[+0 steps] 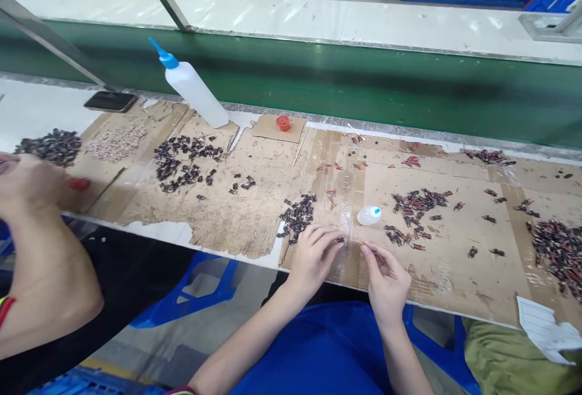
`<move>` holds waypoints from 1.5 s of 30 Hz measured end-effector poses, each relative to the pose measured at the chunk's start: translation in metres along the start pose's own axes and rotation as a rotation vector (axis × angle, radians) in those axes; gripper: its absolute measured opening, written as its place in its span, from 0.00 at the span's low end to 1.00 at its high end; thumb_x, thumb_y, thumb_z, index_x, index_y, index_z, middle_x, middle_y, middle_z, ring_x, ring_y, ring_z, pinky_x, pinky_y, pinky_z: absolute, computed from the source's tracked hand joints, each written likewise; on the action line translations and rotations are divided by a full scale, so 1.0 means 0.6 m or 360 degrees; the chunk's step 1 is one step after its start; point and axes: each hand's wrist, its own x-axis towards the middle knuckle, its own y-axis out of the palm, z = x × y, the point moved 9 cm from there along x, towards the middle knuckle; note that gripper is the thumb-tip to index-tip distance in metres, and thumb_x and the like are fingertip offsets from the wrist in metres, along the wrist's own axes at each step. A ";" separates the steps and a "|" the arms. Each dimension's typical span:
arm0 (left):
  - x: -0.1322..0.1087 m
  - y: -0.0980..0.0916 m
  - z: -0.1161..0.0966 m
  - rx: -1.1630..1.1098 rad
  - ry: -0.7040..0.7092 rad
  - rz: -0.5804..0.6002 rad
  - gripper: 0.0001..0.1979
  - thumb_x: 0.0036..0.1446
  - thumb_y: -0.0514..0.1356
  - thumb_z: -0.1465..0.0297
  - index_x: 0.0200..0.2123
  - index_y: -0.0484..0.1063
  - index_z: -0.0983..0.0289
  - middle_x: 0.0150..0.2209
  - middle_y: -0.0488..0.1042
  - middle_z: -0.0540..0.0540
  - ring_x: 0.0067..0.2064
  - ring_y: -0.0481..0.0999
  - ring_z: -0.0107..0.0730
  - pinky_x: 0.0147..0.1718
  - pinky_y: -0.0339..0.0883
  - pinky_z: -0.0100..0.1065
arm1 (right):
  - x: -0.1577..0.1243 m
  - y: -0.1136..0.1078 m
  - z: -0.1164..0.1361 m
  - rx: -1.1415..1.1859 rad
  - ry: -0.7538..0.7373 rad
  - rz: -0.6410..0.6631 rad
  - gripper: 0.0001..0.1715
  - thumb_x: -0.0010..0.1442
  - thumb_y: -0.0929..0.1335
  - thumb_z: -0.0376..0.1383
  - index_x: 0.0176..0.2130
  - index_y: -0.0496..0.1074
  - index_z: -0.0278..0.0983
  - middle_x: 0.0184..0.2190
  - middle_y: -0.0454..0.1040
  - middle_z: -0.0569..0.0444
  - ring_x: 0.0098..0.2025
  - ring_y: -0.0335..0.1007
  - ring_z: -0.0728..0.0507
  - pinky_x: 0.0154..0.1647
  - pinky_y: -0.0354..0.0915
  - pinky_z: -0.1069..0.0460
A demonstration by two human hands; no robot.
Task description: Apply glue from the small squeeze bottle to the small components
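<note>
My left hand [313, 256] is over the front edge of the cardboard, thumb and fingers pinched on a small black part [339, 239]. Opposite it, my right hand [387, 280] is closed in a pinch on a tiny reddish piece, mostly hidden by the fingertips. A narrow gap separates the two hands. Just beyond my left hand lies a pile of small black parts [299, 214]. A little bottle with a blue tip [369, 215] lies on the cardboard beyond my right hand. Red-and-black parts [421, 201] lie farther right, and loose red pieces [331, 198] are scattered past my left hand.
A large white squeeze bottle [196, 93] leans at the back near a red cup [282, 122]. A co-worker's hand [31, 182] is at far left beside more piles. A green conveyor belt [318, 79] runs behind; a larger red-and-black pile [559, 252] sits at right.
</note>
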 end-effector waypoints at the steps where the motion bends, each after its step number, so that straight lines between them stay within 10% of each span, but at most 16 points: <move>1: -0.001 -0.001 0.002 0.0165 0.0053 -0.0047 0.07 0.59 0.62 0.72 0.41 0.77 0.59 0.41 0.80 0.57 0.45 0.74 0.42 0.46 0.71 0.46 | 0.000 0.000 -0.007 -0.0011 0.0053 0.0005 0.11 0.55 0.72 0.43 0.33 0.79 0.37 0.33 0.80 0.49 0.36 0.77 0.41 0.41 0.75 0.45; 20: -0.015 0.000 -0.031 0.0170 0.0310 -0.0102 0.08 0.65 0.55 0.71 0.37 0.75 0.61 0.33 0.81 0.53 0.35 0.78 0.33 0.37 0.68 0.36 | -0.010 0.037 -0.025 0.0230 0.0366 0.0145 0.17 0.50 0.75 0.48 0.28 0.75 0.36 0.29 0.80 0.50 0.31 0.79 0.42 0.39 0.77 0.46; 45: -0.012 0.007 0.009 -0.0752 -0.0434 0.0116 0.05 0.55 0.63 0.72 0.35 0.81 0.61 0.35 0.81 0.55 0.40 0.79 0.33 0.43 0.73 0.32 | -0.010 0.019 0.023 0.0190 -0.0049 0.0119 0.01 0.52 0.74 0.34 0.30 0.80 0.38 0.30 0.81 0.50 0.33 0.79 0.43 0.37 0.75 0.50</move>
